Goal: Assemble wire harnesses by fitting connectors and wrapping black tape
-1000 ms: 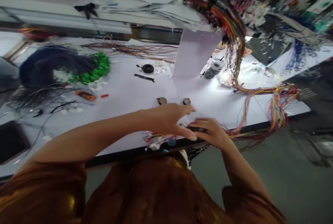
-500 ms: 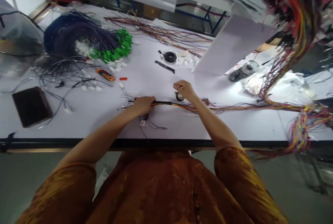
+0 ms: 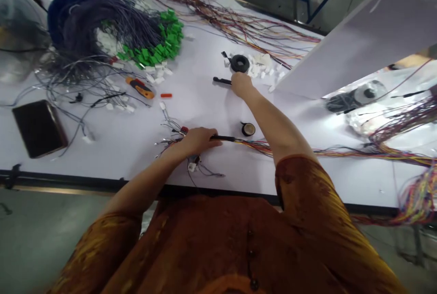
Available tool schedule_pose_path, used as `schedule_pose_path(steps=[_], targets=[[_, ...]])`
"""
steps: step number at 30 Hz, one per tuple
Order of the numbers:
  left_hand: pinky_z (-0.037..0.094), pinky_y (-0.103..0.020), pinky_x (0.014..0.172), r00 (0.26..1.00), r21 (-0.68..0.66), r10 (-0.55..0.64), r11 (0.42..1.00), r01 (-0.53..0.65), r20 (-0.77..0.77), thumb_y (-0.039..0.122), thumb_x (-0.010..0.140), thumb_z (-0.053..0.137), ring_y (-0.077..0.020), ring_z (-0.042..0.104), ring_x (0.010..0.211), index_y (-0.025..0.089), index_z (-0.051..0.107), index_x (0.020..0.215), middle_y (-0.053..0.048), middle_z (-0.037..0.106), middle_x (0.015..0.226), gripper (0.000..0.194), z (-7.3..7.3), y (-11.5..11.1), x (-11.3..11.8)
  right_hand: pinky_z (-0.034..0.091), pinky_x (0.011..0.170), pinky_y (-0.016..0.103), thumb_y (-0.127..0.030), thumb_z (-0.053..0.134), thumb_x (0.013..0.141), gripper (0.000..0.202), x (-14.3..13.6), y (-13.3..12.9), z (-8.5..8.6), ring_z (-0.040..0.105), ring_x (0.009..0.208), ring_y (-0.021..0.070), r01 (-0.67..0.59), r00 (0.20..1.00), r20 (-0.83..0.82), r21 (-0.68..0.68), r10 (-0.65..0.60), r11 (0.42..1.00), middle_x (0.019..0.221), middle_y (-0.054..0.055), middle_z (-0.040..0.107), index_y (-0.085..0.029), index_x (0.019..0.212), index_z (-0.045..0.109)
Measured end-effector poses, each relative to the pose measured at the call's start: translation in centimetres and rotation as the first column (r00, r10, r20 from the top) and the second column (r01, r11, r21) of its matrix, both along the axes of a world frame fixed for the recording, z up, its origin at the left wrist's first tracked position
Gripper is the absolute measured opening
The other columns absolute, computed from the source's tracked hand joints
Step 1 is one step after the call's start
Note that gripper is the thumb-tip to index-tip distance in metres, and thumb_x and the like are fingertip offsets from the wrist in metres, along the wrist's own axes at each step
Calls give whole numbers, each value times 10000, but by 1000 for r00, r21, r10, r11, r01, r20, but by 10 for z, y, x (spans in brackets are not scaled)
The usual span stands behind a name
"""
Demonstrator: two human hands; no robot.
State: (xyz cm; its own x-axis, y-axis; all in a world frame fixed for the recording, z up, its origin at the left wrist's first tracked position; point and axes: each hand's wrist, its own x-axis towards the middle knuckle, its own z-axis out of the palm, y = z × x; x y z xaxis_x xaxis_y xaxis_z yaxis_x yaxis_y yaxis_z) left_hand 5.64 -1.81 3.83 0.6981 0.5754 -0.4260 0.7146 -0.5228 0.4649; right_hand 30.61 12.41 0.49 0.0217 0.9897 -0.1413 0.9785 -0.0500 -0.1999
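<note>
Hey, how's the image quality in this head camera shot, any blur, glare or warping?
Head view: wide-angle warping bows the table edge; a bright glare patch washes out the plastic bags at right; the colored wires at far right smear with blur; the left hand and right hand read fairly sharp.

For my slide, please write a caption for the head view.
Left hand presses a wire bundle; right hand reaches a black tool.

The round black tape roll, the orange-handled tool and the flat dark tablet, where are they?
round black tape roll (image 3: pixel 239 63), head view, on its ring
orange-handled tool (image 3: pixel 140 88), head view, mid handle
flat dark tablet (image 3: pixel 39 128), head view, middle of its face
</note>
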Motion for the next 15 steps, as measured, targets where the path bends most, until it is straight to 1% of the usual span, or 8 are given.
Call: schedule_pose_path(steps=[2, 4, 6, 8, 9, 11, 13, 15], targets=[[474, -343, 815, 1000, -16, -19, 1000, 19, 9, 510, 987, 469, -291, 700, 1018, 227, 674, 1205, -104, 761, 1127, 412, 3, -3, 9, 537, 918, 417, -173, 644, 888, 214, 3, -22, 11, 669, 1020, 283, 71, 994, -78, 5, -71, 997, 1064, 188, 696, -61, 1066, 678], [474, -350, 838, 1000, -46, 0, 999, 2, 29, 486, 1012, 398, -284, 697, 1025, 226, 682, 1184, -98, 761, 1115, 422, 1, -3, 16, 555, 761, 318, -194, 620, 898, 143, 5, -57, 24, 663, 796, 186, 114, 947, -308, 36, -97, 993, 881, 89, 691, -124, 1018, 652], [473, -351, 850, 997, -77, 37, 997, -32, 63, 461, 1006, 379, -272, 692, 1014, 213, 704, 1113, -94, 761, 1094, 423, -5, -1, 19, 511, 604, 263, -262, 565, 944, 122, 4, -101, 33, 575, 575, 125, 156, 784, -615, 64, -84, 986, 656, -6, 597, -168, 1012, 606], [473, -346, 835, 989, -127, 78, 990, -63, 122, 445, 964, 430, -255, 687, 974, 197, 712, 1058, -89, 760, 1062, 387, -14, 1, 18, 459, 524, 242, -336, 522, 981, 154, 1, -147, 36, 501, 466, 103, 210, 584, -809, 67, -70, 975, 534, -71, 483, -206, 1045, 573], [475, -341, 823, 982, -164, 100, 984, -74, 161, 441, 935, 464, -244, 683, 950, 191, 710, 1045, -83, 758, 1039, 367, -19, 2, 17, 451, 509, 239, -374, 507, 993, 186, 0, -169, 35, 493, 448, 101, 233, 506, -860, 63, -66, 971, 517, -85, 457, -222, 1082, 569], [478, -331, 795, 962, -245, 142, 966, -84, 233, 441, 878, 522, -225, 672, 896, 183, 701, 1010, -68, 748, 977, 340, -28, 4, 14, 498, 553, 251, -443, 505, 1004, 271, -3, -205, 29, 549, 487, 107, 235, 428, -903, 64, -44, 970, 551, -77, 506, -243, 1164, 594], [482, -327, 778, 943, -309, 181, 947, -91, 280, 446, 836, 554, -216, 660, 868, 180, 680, 968, -62, 731, 933, 323, -35, 5, 11, 576, 705, 288, -489, 538, 994, 350, -4, -231, 22, 665, 655, 128, 171, 423, -906, 82, 2, 982, 693, -26, 646, -245, 1221, 642], [484, -327, 771, 930, -343, 212, 934, -102, 301, 447, 803, 582, -217, 652, 866, 181, 652, 938, -66, 717, 923, 306, -40, 5, 10, 596, 855, 333, -500, 569, 983, 390, -5, -246, 15, 723, 854, 159, 86, 432, -901, 84, 39, 993, 883, 27, 738, -232, 1243, 685]])
